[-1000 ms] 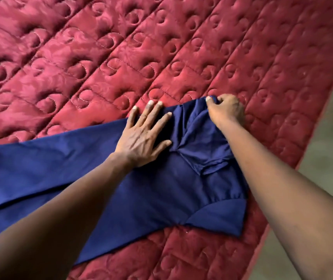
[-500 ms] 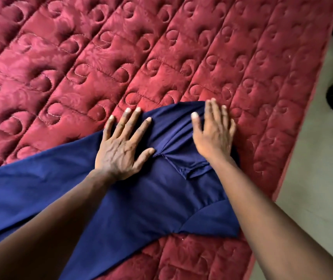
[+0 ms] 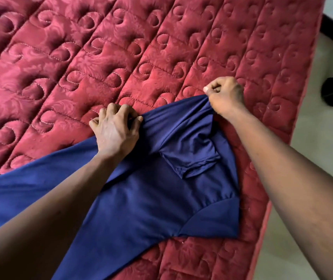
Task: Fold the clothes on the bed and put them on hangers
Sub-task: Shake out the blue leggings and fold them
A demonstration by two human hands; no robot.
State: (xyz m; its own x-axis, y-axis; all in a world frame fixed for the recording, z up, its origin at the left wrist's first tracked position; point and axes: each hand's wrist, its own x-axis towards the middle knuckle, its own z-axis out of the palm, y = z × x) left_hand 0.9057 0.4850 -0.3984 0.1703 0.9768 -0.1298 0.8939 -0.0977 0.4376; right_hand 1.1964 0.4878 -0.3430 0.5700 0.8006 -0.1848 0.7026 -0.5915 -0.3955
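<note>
Blue shirt [image 3: 141, 199] lies flat on the red bed [image 3: 80, 57], and both hands, the left hand [image 3: 115, 128] and the right hand [image 3: 225, 96], pinch its far edge tight, probably to fold it over.

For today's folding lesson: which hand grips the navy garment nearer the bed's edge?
The right hand, pinching the navy garment at its far corner; the left hand grips it farther in on the bed.
</note>
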